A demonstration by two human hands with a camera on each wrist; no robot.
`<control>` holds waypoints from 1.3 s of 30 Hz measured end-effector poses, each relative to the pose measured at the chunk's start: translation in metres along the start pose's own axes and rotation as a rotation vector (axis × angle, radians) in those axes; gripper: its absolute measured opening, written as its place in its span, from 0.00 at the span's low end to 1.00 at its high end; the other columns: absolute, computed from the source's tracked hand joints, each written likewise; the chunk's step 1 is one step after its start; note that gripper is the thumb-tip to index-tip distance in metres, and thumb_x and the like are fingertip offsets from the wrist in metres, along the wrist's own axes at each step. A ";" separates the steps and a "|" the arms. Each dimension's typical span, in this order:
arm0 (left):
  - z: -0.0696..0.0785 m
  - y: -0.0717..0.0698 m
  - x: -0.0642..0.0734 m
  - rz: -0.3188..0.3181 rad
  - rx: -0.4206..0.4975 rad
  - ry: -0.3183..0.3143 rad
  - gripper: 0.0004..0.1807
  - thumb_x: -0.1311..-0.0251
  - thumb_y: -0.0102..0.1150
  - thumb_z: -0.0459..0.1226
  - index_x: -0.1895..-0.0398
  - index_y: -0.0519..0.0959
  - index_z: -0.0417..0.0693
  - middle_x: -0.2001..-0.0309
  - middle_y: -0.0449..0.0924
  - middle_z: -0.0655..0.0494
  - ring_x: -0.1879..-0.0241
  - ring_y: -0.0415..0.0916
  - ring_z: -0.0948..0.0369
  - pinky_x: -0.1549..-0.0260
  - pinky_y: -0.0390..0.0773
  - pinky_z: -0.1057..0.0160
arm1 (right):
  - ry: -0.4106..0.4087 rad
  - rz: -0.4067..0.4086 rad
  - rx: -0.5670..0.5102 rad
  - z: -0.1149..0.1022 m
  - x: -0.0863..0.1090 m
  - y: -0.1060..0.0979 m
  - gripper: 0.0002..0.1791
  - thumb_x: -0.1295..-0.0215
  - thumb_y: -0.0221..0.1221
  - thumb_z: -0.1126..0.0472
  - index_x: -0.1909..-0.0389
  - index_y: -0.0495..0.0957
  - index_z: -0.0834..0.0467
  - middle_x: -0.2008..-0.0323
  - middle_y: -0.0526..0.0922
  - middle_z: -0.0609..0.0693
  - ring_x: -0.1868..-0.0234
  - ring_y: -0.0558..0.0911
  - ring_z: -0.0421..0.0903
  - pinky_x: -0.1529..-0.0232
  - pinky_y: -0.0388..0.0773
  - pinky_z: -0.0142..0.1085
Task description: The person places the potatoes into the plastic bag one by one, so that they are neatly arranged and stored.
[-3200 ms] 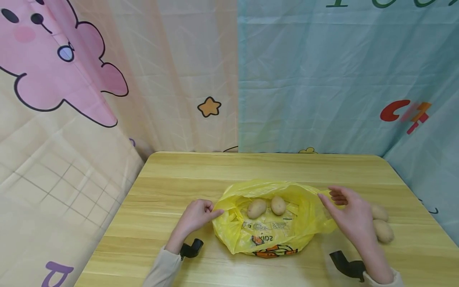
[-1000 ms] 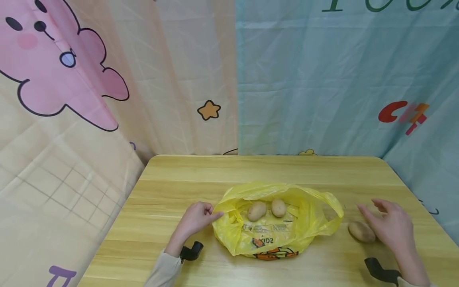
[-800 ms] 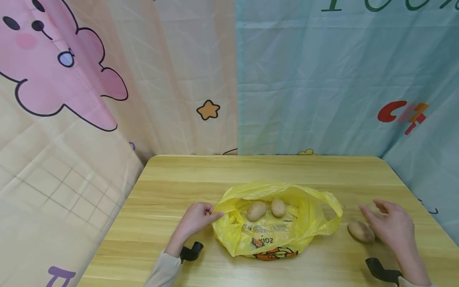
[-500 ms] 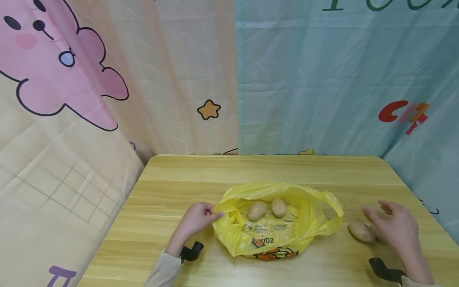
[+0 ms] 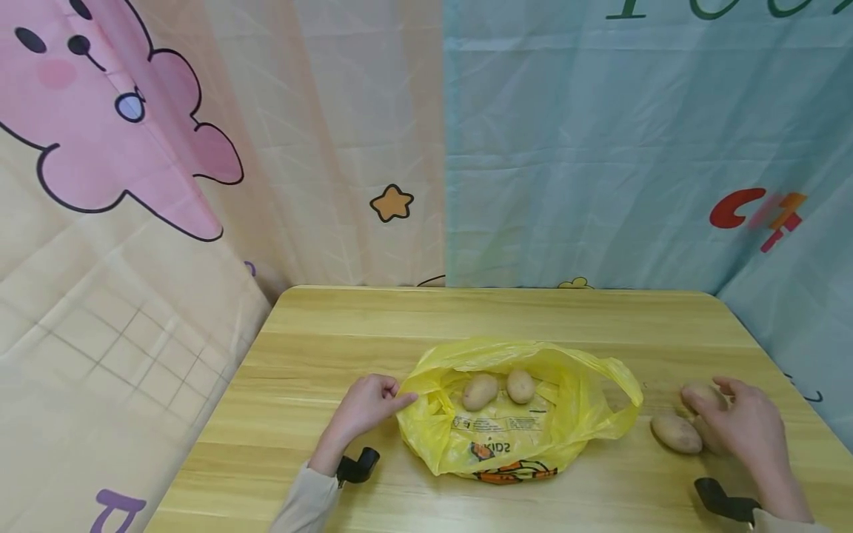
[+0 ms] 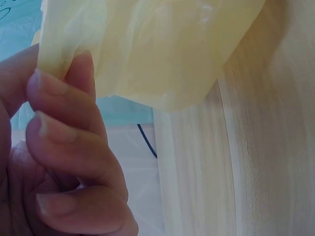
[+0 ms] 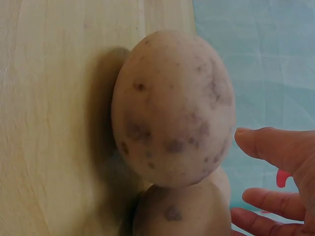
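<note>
A yellow plastic bag [image 5: 509, 444] lies mouth-up on the table with two potatoes inside, the left potato [image 5: 480, 392] and the right potato [image 5: 520, 386]. My left hand [image 5: 366, 407] pinches the bag's left rim between thumb and index finger; its other fingers curl loosely in the left wrist view. Right of the bag, my right hand [image 5: 749, 426] hovers over a small group of potatoes, thumb and fingers apart. The front potato [image 5: 677, 434] shows fully, its spotted skin [image 7: 172, 108] close in the right wrist view. A rear potato [image 5: 703, 396] and another are partly hidden by the hand.
A light wooden table [image 5: 360, 318] bears everything. The bag's handle loop [image 5: 626, 392] sticks out toward the loose potatoes. Printed curtains [image 5: 573, 148] hang behind and at the sides. Black curved pieces [image 5: 723, 503] sit at both wrists.
My right hand has moved from the bag's right side over to the loose potatoes, then slightly farther right, uncovering the rear one. My left hand keeps its place on the rim.
</note>
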State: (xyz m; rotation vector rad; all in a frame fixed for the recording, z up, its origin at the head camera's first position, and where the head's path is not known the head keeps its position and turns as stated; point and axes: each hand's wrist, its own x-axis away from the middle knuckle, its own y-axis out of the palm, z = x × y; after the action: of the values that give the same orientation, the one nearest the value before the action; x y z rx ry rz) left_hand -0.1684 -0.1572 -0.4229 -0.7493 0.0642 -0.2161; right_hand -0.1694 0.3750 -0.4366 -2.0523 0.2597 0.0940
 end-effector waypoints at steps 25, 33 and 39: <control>0.000 0.000 -0.001 0.018 -0.038 0.007 0.23 0.43 0.64 0.48 0.86 0.65 0.51 0.90 0.55 0.65 0.88 0.51 0.67 0.86 0.54 0.69 | 0.049 -0.196 0.048 0.021 -0.019 0.005 0.49 0.36 0.54 0.38 0.45 0.57 0.85 0.53 0.60 0.85 0.54 0.61 0.79 0.57 0.60 0.66; 0.001 0.000 -0.001 0.017 -0.037 0.007 0.23 0.43 0.64 0.48 0.86 0.65 0.52 0.90 0.54 0.65 0.88 0.51 0.68 0.85 0.54 0.69 | 0.054 -0.250 0.054 0.024 -0.022 0.007 0.52 0.37 0.54 0.37 0.45 0.55 0.87 0.53 0.60 0.86 0.54 0.62 0.79 0.57 0.62 0.65; 0.001 -0.001 -0.001 0.016 -0.038 -0.001 0.23 0.43 0.64 0.48 0.86 0.64 0.52 0.89 0.53 0.65 0.87 0.50 0.67 0.85 0.54 0.69 | 0.063 -0.248 0.059 0.024 -0.022 0.008 0.52 0.37 0.54 0.37 0.45 0.56 0.87 0.53 0.60 0.86 0.54 0.63 0.79 0.59 0.63 0.64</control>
State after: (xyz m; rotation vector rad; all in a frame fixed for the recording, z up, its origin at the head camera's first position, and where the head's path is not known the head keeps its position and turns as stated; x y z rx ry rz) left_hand -0.1694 -0.1565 -0.4214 -0.7868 0.0732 -0.2000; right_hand -0.1917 0.3953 -0.4511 -2.0142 0.0450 -0.1297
